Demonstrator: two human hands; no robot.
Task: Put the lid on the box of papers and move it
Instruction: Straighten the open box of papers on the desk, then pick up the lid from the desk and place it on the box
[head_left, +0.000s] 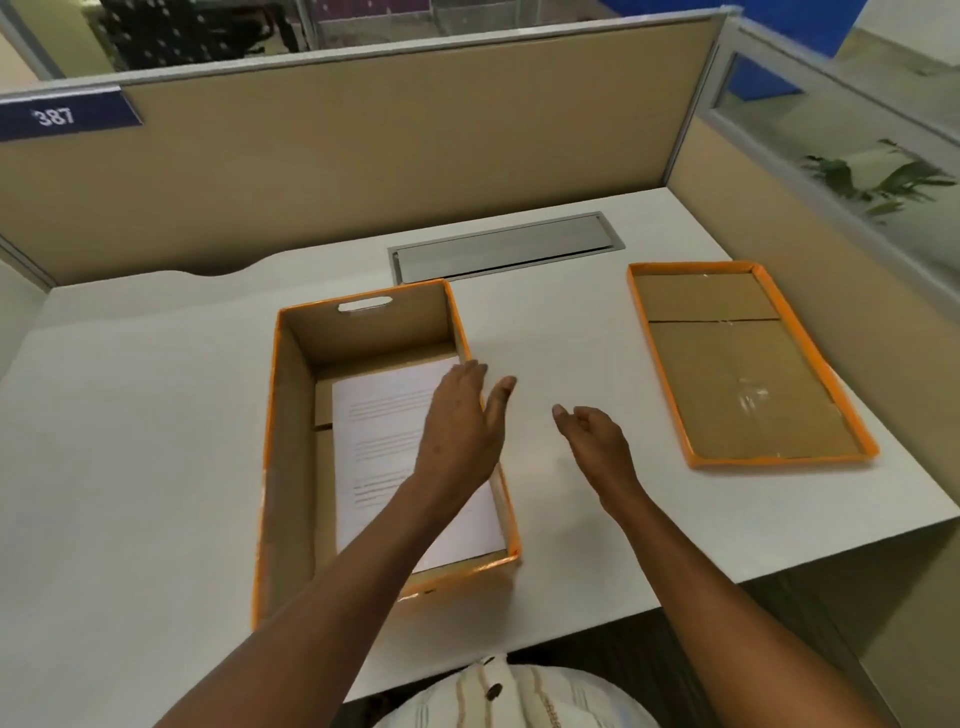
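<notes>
Cardboard box (291, 441): orange-trimmed, open on top, directly under the left hand; handle slot in the far wall.
Papers (379, 447): white printed sheets flat on the box floor, partly covered by the left hand and forearm.
Lid (743, 374): orange-rimmed, lying inside-up on the desk, well off to the right of the right hand and beyond it; not touching the box.
Left hand (460, 431): fingers spread wide, palm down, above the box's right wall; holding nothing. Can't tell if it touches the rim.
Right hand (597, 441): loosely open, fingers half curled, empty, over bare desk between box and lid.
Desk (156, 415): white; grey cable hatch (506, 247) past both hands, beige partition (363, 156) behind it.
Done: papers are in the box, by the look of it.
Left: everything else. Lid not picked up, not flipped, not seated; box not moved.
Next, my read: right hand goes right for the lid, turns it rim-down, lines it up over the box.
Risk: lid has to clear the left hand before it can drop on square.
</notes>
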